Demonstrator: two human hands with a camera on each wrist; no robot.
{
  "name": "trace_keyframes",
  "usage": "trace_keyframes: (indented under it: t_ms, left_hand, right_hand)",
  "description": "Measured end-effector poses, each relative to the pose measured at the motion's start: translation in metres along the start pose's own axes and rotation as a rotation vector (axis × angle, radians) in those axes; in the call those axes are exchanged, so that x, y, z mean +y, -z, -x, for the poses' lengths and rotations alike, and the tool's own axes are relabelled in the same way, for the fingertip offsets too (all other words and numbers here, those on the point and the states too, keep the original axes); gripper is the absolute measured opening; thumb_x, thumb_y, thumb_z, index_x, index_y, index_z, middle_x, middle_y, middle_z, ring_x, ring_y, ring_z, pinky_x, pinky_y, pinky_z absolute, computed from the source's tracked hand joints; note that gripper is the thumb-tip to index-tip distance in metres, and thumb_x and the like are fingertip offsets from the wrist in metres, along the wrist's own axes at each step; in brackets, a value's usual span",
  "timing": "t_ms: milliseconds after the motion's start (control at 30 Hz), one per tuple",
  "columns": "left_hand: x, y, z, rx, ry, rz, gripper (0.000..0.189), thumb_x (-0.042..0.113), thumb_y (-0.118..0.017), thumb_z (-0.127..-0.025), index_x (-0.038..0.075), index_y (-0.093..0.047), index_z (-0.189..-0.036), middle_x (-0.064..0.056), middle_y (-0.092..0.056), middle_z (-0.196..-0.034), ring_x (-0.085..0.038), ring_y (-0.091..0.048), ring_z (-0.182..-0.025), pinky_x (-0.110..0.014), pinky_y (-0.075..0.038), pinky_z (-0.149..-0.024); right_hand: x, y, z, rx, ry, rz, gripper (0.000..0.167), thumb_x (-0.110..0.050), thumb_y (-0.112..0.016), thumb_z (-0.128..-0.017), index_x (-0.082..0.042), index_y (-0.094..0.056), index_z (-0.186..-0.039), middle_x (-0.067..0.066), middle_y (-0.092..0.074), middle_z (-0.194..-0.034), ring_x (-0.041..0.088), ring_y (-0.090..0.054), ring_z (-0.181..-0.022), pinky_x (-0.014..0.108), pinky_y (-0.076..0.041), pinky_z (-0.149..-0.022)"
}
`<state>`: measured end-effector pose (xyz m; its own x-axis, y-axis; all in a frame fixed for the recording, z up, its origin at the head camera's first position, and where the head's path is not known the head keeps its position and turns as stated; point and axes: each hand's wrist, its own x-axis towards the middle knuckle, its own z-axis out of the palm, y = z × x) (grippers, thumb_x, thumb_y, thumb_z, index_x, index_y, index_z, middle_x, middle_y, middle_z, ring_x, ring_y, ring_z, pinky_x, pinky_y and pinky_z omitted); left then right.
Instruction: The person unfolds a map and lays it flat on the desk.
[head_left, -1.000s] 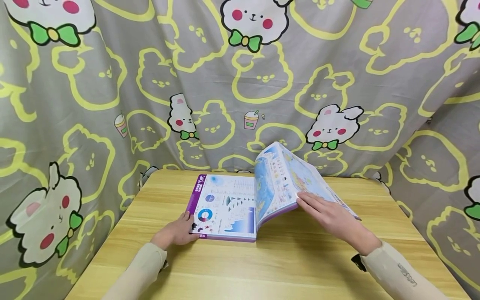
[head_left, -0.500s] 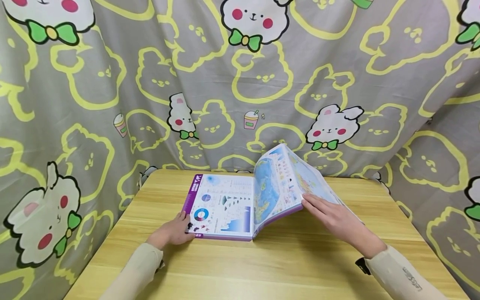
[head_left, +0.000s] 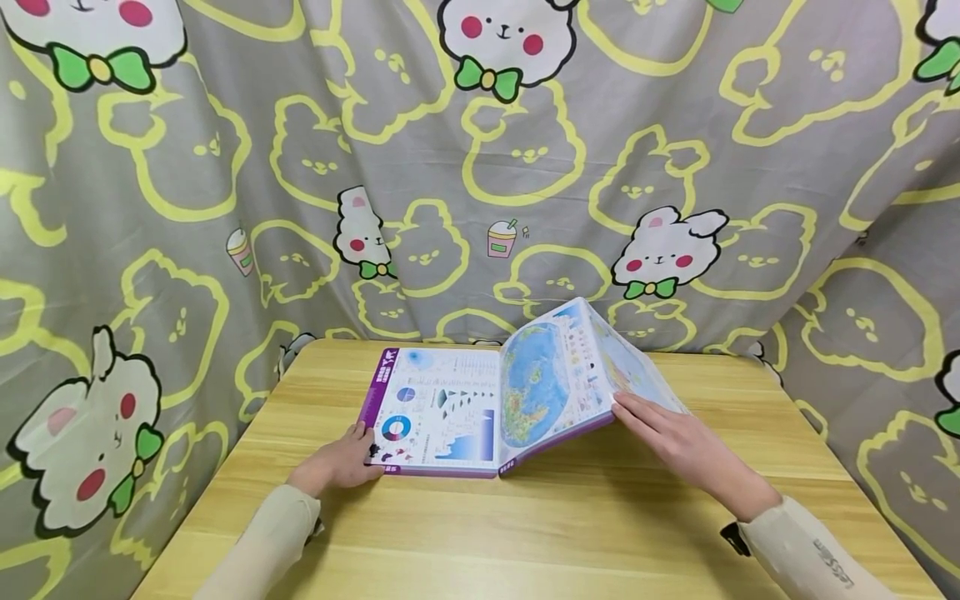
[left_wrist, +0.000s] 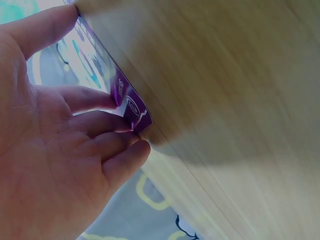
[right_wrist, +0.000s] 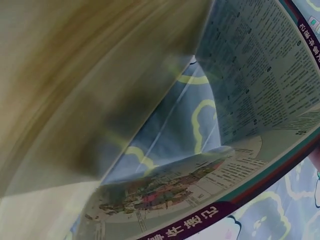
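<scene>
A glossy fold-out map (head_left: 547, 375) with purple edges lies partly unfolded on the wooden table. Its left panel (head_left: 465, 392), printed with charts, is flat. The panels to its right rise into a tilted peak with a blue world map facing left. At the near left corner, my left hand (head_left: 347, 457) holds the edge; in the left wrist view its thumb and fingers (left_wrist: 95, 122) are around the purple corner. My right hand (head_left: 667, 437) grips the near edge of the raised panels, its thumb hidden. From below, the right wrist view shows the printed underside (right_wrist: 260, 75).
The wooden table (head_left: 480, 542) extends in front of the map and to both sides. A grey curtain (head_left: 420, 167) with yellow outlines and white rabbits hangs behind the table and along its sides.
My right hand has moved right and slightly down, drawing the raised panels rightward, so more of the blue world map shows. My left hand and the flat panel have shifted slightly left.
</scene>
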<state>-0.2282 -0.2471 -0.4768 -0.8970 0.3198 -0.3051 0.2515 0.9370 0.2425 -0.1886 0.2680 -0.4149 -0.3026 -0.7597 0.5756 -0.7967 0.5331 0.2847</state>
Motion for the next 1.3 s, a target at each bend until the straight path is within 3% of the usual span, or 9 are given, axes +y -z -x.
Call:
trace_keyframes:
  t_ms: [167, 1100, 1300]
  left_hand:
    - [-0.002, 0.001, 0.001, 0.007, -0.004, 0.013, 0.08, 0.037, -0.06, -0.09, -0.018, -0.028, -0.139, -0.039, -0.015, -0.146, -0.05, -0.017, -0.135, -0.055, -0.023, -0.109]
    - [-0.013, 0.005, 0.001, 0.008, 0.01, 0.011, 0.079, 0.037, -0.059, -0.091, -0.017, -0.027, -0.14, -0.039, -0.015, -0.146, -0.051, -0.017, -0.135, -0.057, -0.022, -0.109]
    - [-0.012, 0.005, 0.001, 0.006, 0.013, 0.01, 0.079, 0.037, -0.059, -0.091, -0.017, -0.027, -0.139, -0.039, -0.016, -0.145, -0.051, -0.017, -0.135, -0.056, -0.022, -0.109]
  right_hand:
    - [0.0, 0.0, 0.007, -0.063, -0.043, 0.001, 0.051, -0.016, -0.014, -0.105, 0.002, -0.057, -0.128, 0.018, -0.053, -0.132, 0.03, -0.056, -0.114, 0.041, -0.053, -0.076]
    - [0.0, -0.016, 0.033, -0.09, -0.066, -0.002, 0.057, -0.011, -0.008, -0.102, 0.003, -0.06, -0.122, 0.018, -0.056, -0.127, 0.033, -0.057, -0.11, 0.043, -0.052, -0.077]
    - [0.0, -0.019, 0.039, -0.128, -0.091, -0.004, 0.061, -0.013, -0.005, -0.102, 0.002, -0.061, -0.121, 0.017, -0.056, -0.127, 0.033, -0.056, -0.111, 0.045, -0.051, -0.08]
